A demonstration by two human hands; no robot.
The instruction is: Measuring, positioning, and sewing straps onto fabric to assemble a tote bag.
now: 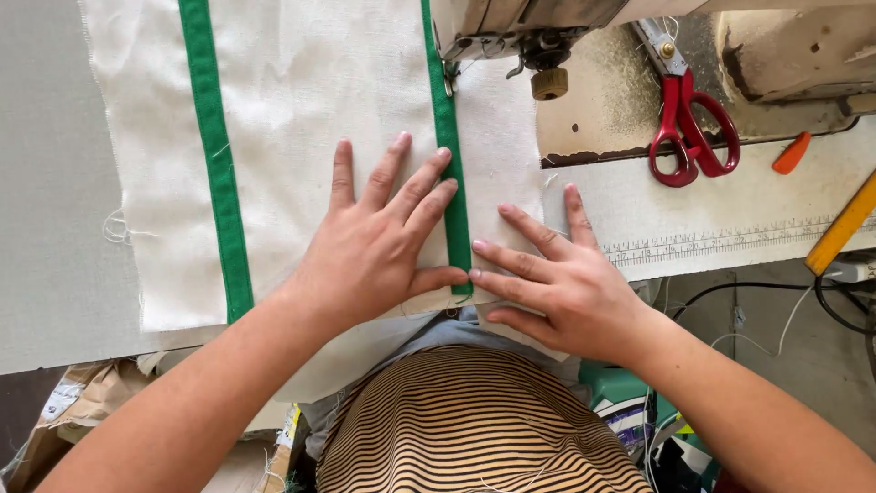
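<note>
Pressing both spread palms, left hand (370,251) and right hand (557,283), flat on the cream canvas (301,100), I should keep the green webbing strip (450,164) straight toward the presser foot (450,73).

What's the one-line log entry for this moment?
left hand flat on cream cloth | right hand at green tape strip | under sewing machine

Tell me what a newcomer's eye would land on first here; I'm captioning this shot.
Two bare hands, left hand and right hand, pressed flat on cream woven cloth, flanking a bright green fabric strip that runs up under the sewing machine's presser foot. At upper right, red-handled scissors lie on the worn machine bed.
</note>
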